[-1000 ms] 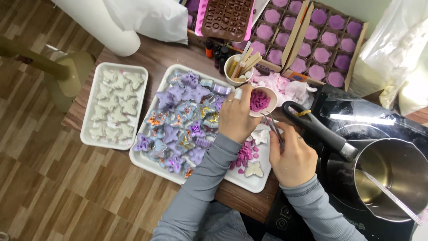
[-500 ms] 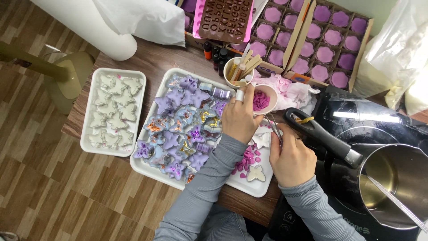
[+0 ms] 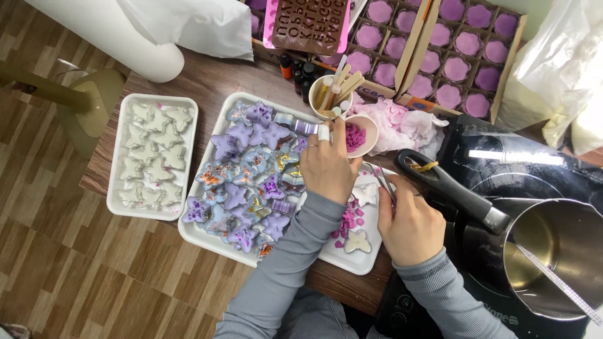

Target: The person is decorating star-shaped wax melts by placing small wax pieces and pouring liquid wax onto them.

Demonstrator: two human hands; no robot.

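At twelve o'clock lies a brown letter mould (image 3: 312,24); at one, two cardboard boxes (image 3: 468,59) of purple flower shapes. A clear bag (image 3: 556,69) sits at two. Left hand (image 3: 330,166) arches over the big tray (image 3: 207,235), fingers curled around a small cup (image 3: 367,129) of magenta bits. Right hand (image 3: 408,223) at five pinches tweezers (image 3: 382,182) shut. The tray carries purple butterflies (image 3: 242,188). The small tray (image 3: 151,154) at nine holds white ones. A steel pot (image 3: 556,257) sits at four.
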